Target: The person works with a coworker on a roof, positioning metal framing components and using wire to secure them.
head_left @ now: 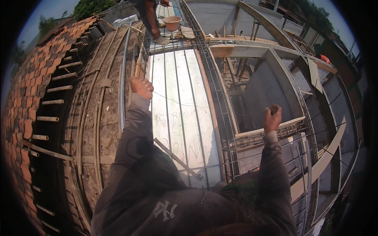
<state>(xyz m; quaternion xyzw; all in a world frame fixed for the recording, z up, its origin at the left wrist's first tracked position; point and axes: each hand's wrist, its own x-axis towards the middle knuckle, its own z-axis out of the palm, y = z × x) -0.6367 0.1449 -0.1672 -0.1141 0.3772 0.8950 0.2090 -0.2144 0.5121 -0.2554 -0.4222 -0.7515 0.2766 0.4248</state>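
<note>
My left hand (142,87) is closed in a fist above the left edge of a long white panel (169,82). A thin dark wire (177,100) comes out of that fist and sags to the right across the panel. My right hand (273,117) is raised over the framed opening on the right, its fingers pinched together. Whether the wire reaches it is too faint to tell. Several dark rebars (178,76) run lengthwise over the panel. Close to my body, a slim bar with a curved end (179,160) lies slantwise on the panel.
A rebar cage (214,86) borders the panel's right side, beside a deep opening (262,92) with grey walls. Long poles (94,94) and a tiled roof edge (39,84) lie left. Ahead, another person (149,17) bends near an orange-brown bucket (172,23).
</note>
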